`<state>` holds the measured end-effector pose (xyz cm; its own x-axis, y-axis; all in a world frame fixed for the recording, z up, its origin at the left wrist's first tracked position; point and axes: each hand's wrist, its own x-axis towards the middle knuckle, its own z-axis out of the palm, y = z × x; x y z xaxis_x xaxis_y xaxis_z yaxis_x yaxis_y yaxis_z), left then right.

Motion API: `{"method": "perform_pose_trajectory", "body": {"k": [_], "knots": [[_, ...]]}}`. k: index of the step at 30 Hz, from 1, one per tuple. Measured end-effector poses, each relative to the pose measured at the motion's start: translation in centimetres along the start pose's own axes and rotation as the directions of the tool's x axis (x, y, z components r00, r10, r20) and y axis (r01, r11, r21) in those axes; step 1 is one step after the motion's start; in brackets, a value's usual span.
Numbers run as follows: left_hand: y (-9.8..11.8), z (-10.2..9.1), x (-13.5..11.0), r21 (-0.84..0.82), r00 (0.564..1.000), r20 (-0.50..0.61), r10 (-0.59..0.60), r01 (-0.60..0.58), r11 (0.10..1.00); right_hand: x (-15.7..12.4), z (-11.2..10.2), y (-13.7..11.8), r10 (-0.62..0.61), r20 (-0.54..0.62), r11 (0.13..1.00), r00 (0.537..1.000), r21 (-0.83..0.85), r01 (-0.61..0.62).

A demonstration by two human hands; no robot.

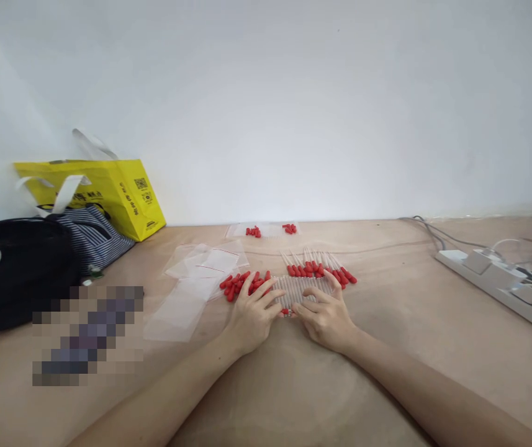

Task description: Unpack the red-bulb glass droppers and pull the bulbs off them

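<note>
Clear plastic droppers with red rubber bulbs lie in a row [300, 288] on the tan table in front of me. My left hand [251, 313] rests on the left end of the row, fingers spread and flat over the tubes and the red bulbs [235, 284]. My right hand [324, 313] lies on the right part of the row, fingers stretched over the tubes. A second group of droppers [319, 267] fans out just beyond my hands.
Clear zip bags [191, 292] lie left of the droppers, and two filled bags [270, 230] sit near the wall. A yellow shopping bag [107, 192], a striped bag and a black bag [14, 273] stand at left. A white power strip [503, 279] with cables lies at right.
</note>
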<state>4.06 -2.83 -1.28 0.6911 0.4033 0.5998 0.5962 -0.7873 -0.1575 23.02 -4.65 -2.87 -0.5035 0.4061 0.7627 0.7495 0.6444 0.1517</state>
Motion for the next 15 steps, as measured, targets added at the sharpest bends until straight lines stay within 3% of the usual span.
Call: {"method": "perform_pose_trajectory", "body": {"k": [15], "knots": [[0.1,-0.4,-0.3,0.016,1.000,0.004,0.017,-0.017,1.000,0.4,-1.2,-0.1,0.051,0.055,0.996,0.997,0.068,-0.055]]}}
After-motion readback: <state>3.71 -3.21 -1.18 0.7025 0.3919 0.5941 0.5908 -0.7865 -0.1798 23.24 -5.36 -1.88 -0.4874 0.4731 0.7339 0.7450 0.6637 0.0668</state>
